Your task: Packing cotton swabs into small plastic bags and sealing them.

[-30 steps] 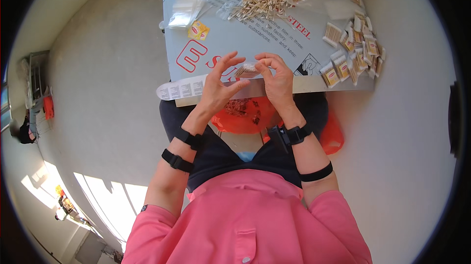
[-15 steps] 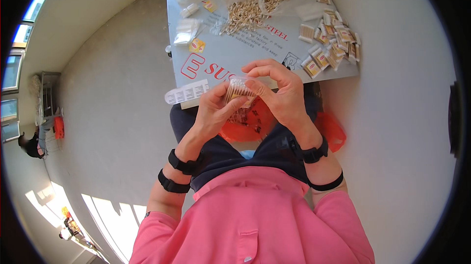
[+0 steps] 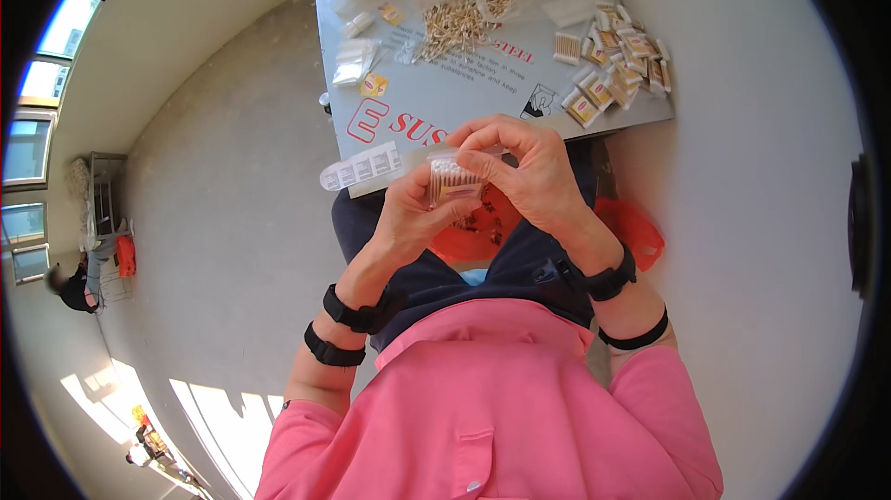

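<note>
A small clear bag of cotton swabs [image 3: 455, 186] is held over the table's near edge, white tips upward. My left hand [image 3: 408, 210] grips it from the left side, with the thumb across its lower front. At its upper right, my right hand [image 3: 531, 170] is closed on the top edge, thumb and curled fingers pressed to the plastic. The right fingers hide part of the bag's top. Just left of the bag, a strip of printed labels [image 3: 362, 168] lies at the table edge.
Loose cotton swabs [image 3: 455, 31] are heaped at the far side of the table [image 3: 501, 101]. Several filled packs [image 3: 622, 68] lie at the right, and flat clear bags [image 3: 355, 62] at the left. Beneath my hands, a red plastic bag [image 3: 478, 235] sits between my legs.
My right fingers have closed down from a raised, spread position onto the bag's top edge. The bag now stands more upright, and the whole view has shifted slightly.
</note>
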{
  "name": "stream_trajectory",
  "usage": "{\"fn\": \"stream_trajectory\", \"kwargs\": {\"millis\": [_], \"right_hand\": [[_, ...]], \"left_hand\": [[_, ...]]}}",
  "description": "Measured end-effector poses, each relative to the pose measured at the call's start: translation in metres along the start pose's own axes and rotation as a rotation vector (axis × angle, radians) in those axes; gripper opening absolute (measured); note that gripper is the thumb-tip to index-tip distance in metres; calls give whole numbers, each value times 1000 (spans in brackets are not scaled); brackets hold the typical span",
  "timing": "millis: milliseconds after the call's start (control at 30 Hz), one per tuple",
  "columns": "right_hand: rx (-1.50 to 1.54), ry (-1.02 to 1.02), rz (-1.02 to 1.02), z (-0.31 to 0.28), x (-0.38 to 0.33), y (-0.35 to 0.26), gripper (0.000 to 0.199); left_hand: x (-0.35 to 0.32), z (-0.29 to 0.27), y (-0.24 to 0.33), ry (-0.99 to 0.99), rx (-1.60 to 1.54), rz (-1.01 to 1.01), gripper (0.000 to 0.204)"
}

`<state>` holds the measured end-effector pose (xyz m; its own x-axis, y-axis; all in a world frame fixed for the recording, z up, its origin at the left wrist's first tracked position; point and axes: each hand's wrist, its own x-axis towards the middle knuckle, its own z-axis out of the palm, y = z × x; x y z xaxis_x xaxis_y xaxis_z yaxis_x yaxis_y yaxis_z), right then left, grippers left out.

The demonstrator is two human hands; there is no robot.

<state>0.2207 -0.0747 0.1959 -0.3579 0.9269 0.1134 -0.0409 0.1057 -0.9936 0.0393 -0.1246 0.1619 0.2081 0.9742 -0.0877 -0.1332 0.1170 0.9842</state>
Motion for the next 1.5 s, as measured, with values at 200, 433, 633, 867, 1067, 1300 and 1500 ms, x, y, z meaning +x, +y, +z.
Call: {"fn": "stream_trajectory", "kwargs": {"millis": [200, 433, 633, 867, 1067, 1300, 1500], "right_hand": [[-217, -24, -141, -13, -2, -19, 10], [-279, -116, -127, -22, -12, -45, 11], [-174, -54, -118, -14, -25, -46, 8], [-436, 27, -312, -8, -34, -41, 9], [-182, 118, -196, -6, -38, -48, 10], [-265, 84, -190, -16, -52, -44, 6], [-183, -25, -4, -35, -59, -31, 8]], "left_hand": [[-5, 7, 19, -63, 34, -90, 25], [-16, 17, 54, -63, 209, -100, 24], [-25, 31, 61, 15, 233, 7, 24], [-25, 29, 60, 121, 501, 332, 22], [-24, 37, 64, 188, 25, 212, 10], [-30, 38, 56, 125, 179, 343, 9], [-33, 46, 36, 152, 64, 311, 9]]}}
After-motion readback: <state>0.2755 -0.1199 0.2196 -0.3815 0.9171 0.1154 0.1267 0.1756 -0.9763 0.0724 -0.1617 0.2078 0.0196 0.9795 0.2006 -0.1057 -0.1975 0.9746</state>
